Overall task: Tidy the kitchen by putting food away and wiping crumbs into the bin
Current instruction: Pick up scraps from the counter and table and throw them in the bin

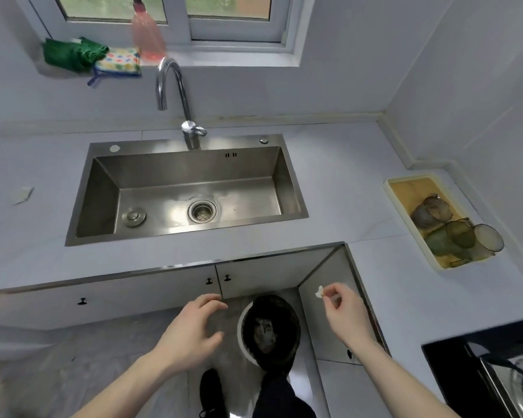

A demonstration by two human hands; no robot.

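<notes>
1. The right hand (341,309) is pinching a small white crumb-like scrap (319,292) between thumb and fingertips, holding it in front of the pale cabinet side panel (329,321), up and to the right of the bin.
2. The left hand (194,327) is hanging released, its fingers spread and loosely curved, grasping nothing, just left of the bin.
3. The round white waste bin lined with a black bag (269,324) is standing on the grey tiled floor (103,357) in the corner below the countertop, with crumpled rubbish lying inside it.
4. The rectangular stainless steel sink (103,188) is sitting in the pale grey countertop (344,182), with a curved chrome tap (175,95) rising behind it.
5. A green cloth (70,54) and a spotted multicoloured cloth (121,61) are lying on the window ledge, beside a blurred pink bottle (147,34).
6. A cream rectangular tray with tinted glass cups (435,260) is resting on the counter at the right.
7. A black shoe (212,393) is showing on the floor beside the bin.
</notes>
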